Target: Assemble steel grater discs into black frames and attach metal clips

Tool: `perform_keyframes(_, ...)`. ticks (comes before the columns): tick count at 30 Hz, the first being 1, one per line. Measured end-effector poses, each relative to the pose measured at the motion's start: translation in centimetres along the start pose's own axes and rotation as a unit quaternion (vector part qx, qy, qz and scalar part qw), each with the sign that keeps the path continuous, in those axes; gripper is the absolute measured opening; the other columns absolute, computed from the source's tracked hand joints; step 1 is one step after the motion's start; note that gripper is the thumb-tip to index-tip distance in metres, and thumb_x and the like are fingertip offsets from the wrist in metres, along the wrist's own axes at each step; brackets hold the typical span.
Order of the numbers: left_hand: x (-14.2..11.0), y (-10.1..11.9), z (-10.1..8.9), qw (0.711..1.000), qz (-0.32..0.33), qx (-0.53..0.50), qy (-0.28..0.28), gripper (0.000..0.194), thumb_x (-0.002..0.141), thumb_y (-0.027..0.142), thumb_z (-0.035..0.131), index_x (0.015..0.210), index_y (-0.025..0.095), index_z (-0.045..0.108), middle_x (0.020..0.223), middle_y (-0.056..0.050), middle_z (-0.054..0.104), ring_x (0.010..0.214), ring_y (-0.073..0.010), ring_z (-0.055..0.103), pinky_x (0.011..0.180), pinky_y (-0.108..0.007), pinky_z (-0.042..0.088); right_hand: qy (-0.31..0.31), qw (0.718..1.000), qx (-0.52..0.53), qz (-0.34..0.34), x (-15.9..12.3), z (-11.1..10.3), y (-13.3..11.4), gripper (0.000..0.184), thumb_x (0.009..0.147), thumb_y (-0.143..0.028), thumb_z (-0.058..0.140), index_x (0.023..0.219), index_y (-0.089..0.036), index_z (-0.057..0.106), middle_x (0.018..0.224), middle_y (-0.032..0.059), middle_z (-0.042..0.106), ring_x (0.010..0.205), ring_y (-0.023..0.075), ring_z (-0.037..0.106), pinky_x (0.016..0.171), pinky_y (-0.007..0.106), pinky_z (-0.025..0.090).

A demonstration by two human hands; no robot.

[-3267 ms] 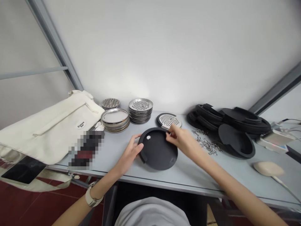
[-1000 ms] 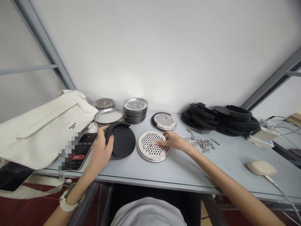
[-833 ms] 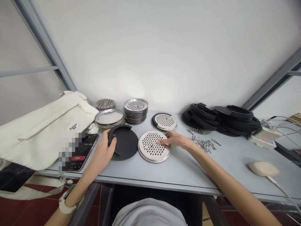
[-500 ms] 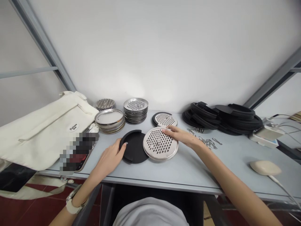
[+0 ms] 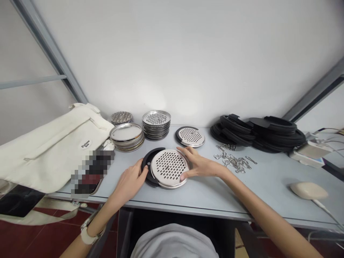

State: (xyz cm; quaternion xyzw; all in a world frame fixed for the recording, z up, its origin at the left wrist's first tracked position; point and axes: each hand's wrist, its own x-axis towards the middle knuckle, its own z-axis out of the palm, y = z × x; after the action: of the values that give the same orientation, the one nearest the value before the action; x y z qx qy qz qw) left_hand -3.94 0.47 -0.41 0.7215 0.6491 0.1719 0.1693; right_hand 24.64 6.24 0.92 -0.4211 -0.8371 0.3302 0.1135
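In front of me a black round base point(image 5: 145, 167) with a raised rim on its left lies on the table. My left hand point(image 5: 133, 178) grips the rim's left edge, thumb on top. A perforated metal disc point(image 5: 170, 165), like a grater plate, lies over most of the base, its left edge inside the rim. My right hand point(image 5: 196, 164) clasps its right side, with the thumb on the upper face and the fingers along the far edge. Behind them rests another base with a perforated disc point(image 5: 191, 135) in it.
Stacks of perforated discs point(image 5: 156, 123) and plain metal discs point(image 5: 126, 133) stand at the back left. Black bases point(image 5: 278, 134) are piled at the back right, near loose metal clips point(image 5: 235, 162). A cream bag point(image 5: 57, 147), a phone and a white corded device point(image 5: 309, 190) flank the table.
My right hand has brought the metal disc leftward over the black base, up to its rim. My right thumb has shifted toward the disc's near right edge. My left hand stays on the base.
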Motion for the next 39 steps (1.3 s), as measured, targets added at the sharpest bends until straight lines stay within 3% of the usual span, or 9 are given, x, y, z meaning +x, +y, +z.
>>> perform_keyframes(3,0.0,-0.2,0.2,1.0,-0.001,0.0,0.004,0.041,0.095,0.041,0.029,0.123,0.018,0.049,0.086,-0.01,0.069,0.089,-0.0296,0.066,0.073,-0.033,0.042,-0.076,0.994,-0.02,-0.07,-0.5,-0.6,0.8,0.117,0.057,-0.064,0.075,0.15,-0.03,0.012,0.154,0.0109,0.012,0.141,0.0359,0.014,0.113,0.05,0.022)
perform_keyframes(6,0.1,-0.3,0.5,1.0,0.001,-0.002,0.017,0.046,0.096,0.044,0.026,0.124,0.017,0.051,0.093,-0.012,0.069,0.097,-0.0297,0.064,0.079,-0.034,0.043,-0.049,0.995,-0.05,-0.071,-0.5,-0.4,0.7,0.106,0.059,-0.066,0.072,0.147,-0.03,0.025,0.157,0.0101,0.007,0.142,0.0374,0.008,0.113,0.052,0.02)
perform_keyframes(12,0.2,0.1,0.6,0.999,0.003,-0.037,0.035,0.048,0.098,0.044,0.023,0.126,0.017,0.05,0.101,-0.013,0.068,0.097,-0.028,0.064,0.082,-0.035,0.044,-0.024,0.985,-0.065,-0.157,0.4,0.3,-0.7,0.089,0.065,-0.063,0.07,0.142,-0.028,0.039,0.151,0.0092,0.031,0.138,0.0308,0.027,0.113,0.047,0.023)
perform_keyframes(16,0.2,0.5,0.7,0.998,0.002,-0.018,0.058,0.047,0.098,0.041,0.022,0.127,0.015,0.048,0.104,-0.015,0.067,0.095,-0.0281,0.064,0.078,-0.034,0.044,-0.013,0.986,-0.06,-0.155,0.7,0.7,-0.9,0.091,0.064,-0.062,0.071,0.143,-0.027,0.039,0.151,0.0097,0.032,0.134,0.0317,0.031,0.111,0.048,0.027)
perform_keyframes(23,-0.5,1.1,1.2,0.998,-0.002,0.052,0.041,0.041,0.099,0.036,0.019,0.119,0.016,0.049,0.09,-0.012,0.069,0.08,-0.0259,0.066,0.066,-0.03,0.041,-0.005,0.983,-0.084,-0.165,1.5,1.7,-1.2,0.093,0.064,-0.062,0.071,0.144,-0.026,0.037,0.153,0.0105,0.027,0.135,0.0332,0.027,0.109,0.049,0.031)
perform_keyframes(32,-0.4,0.8,1.1,0.998,-0.001,0.046,0.035,0.042,0.099,0.041,0.02,0.12,0.02,0.05,0.088,-0.01,0.068,0.083,-0.0271,0.065,0.067,-0.031,0.038,0.005,0.989,-0.076,-0.125,0.2,1.5,-0.6,0.1,0.066,-0.065,0.068,0.147,-0.026,0.026,0.156,0.0134,0.016,0.142,0.0335,0.014,0.113,0.051,0.02)
perform_keyframes(35,-0.5,0.8,1.1,0.999,0.002,0.015,0.041,0.042,0.099,0.042,0.02,0.11,0.02,0.054,0.081,-0.008,0.067,0.077,-0.0256,0.063,0.064,-0.03,0.037,0.02,0.991,-0.066,-0.111,0.3,1.7,-0.3,0.099,0.064,-0.068,0.068,0.145,-0.024,0.031,0.153,0.0154,0.021,0.141,0.0316,0.02,0.112,0.047,0.025)
perform_keyframes(39,-0.6,0.9,0.8,0.996,-0.002,-0.065,0.054,0.047,0.098,0.047,0.02,0.077,0.021,0.053,0.06,-0.001,0.057,0.057,-0.0197,0.054,0.058,-0.028,0.033,0.034,0.988,-0.086,-0.121,0.8,2.0,-0.6,0.095,0.061,-0.069,0.068,0.139,-0.022,0.041,0.15,0.0178,0.029,0.137,0.032,0.028,0.109,0.045,0.03)
